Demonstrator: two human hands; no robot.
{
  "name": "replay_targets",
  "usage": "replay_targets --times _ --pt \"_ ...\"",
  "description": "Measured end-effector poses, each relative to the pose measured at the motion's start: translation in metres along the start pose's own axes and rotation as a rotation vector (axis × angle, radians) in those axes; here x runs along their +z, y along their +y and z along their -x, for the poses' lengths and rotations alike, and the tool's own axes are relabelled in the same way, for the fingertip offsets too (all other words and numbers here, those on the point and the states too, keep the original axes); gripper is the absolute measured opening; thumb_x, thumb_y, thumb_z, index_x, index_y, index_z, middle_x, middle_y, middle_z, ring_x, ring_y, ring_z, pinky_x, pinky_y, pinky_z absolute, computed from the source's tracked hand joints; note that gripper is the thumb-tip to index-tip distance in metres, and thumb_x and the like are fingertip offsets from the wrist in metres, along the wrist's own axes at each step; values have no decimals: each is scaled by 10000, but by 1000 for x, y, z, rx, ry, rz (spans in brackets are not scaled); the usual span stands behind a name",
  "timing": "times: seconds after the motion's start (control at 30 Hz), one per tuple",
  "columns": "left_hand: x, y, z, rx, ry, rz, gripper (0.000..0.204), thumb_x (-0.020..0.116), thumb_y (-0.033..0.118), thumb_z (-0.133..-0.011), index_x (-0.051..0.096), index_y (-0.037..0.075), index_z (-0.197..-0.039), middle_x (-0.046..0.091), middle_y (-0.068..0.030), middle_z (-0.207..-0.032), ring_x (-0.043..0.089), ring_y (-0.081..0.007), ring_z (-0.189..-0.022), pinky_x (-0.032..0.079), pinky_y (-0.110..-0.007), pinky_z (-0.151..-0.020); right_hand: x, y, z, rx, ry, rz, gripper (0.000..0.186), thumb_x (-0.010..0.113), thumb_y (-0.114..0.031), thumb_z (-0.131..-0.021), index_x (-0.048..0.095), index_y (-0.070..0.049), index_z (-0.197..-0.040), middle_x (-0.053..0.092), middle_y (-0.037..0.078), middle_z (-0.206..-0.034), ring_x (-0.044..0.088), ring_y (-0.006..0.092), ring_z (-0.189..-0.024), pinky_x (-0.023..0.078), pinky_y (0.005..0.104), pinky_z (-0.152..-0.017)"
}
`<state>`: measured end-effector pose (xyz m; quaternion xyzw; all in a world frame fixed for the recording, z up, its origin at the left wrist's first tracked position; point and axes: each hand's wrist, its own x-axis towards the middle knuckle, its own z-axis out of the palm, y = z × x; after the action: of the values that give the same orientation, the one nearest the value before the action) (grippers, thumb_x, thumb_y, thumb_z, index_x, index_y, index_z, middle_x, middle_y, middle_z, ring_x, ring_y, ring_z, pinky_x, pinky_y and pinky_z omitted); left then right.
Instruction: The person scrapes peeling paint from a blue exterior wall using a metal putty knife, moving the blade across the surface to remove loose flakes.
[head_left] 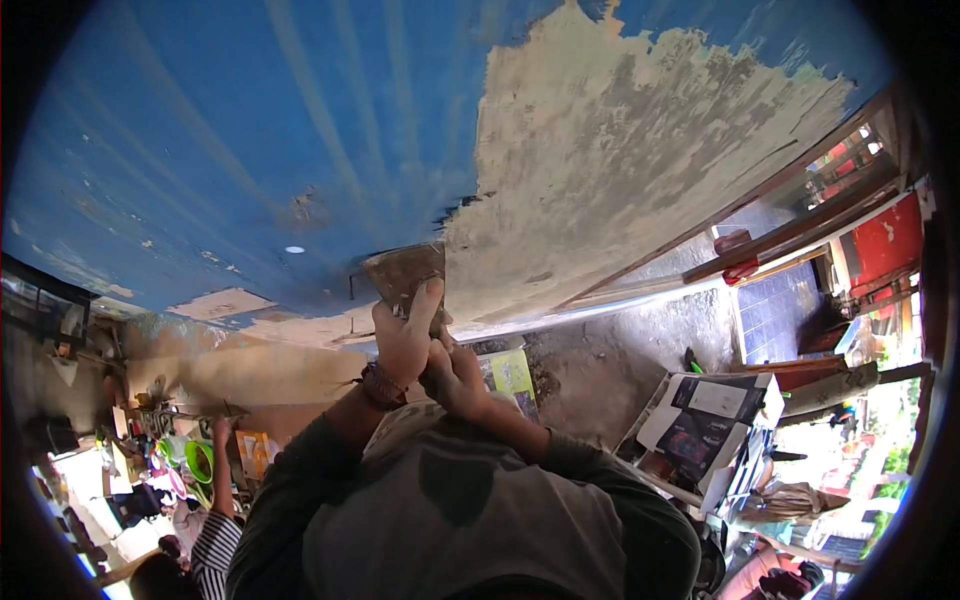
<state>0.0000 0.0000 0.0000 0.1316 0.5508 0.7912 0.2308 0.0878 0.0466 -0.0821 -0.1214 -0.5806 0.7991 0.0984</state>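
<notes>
A flat, wide-bladed scraper (402, 272) lies against the wall where blue paint (230, 150) meets a bare, greyish-beige patch (610, 160). My left hand (405, 335) is closed on it just behind the blade, thumb stretched along the metal. Below and to the right, my right hand (457, 377) wraps round what looks like its handle, which the fingers mostly hide. Dark flakes of paint (455, 210) stick out along the ragged edge above the blade. A dark beaded bracelet (382, 387) circles my left wrist.
To the right stands a stack of boxes and papers (700, 430) near the wall's foot. A doorway with a tiled floor (780, 315) opens beyond. At lower left, a person in a striped sleeve (215, 550) raises an arm near a green basin (198, 460).
</notes>
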Motion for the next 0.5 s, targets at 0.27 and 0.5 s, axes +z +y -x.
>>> replay_targets --times 0.27,0.5 --pt "0 -1 -6 -92 -2 11 297 611 279 -854 540 2 -771 543 -64 -595 498 -120 -406 401 -251 -374 10 -21 -3 -152 94 134 345 378 -339 -962 487 -43 -821 425 -52 -574 397 25 -502 315 192 -451" --pt "-19 -28 0 -96 -263 -77 363 519 312 -907 600 -24 -798 611 -79 -664 587 -150 -586 474 -278 -580 -17 -22 13 31 26 -65 351 441 -329 -942 533 4 -882 449 1 -611 426 59 -563 374 227 -508"
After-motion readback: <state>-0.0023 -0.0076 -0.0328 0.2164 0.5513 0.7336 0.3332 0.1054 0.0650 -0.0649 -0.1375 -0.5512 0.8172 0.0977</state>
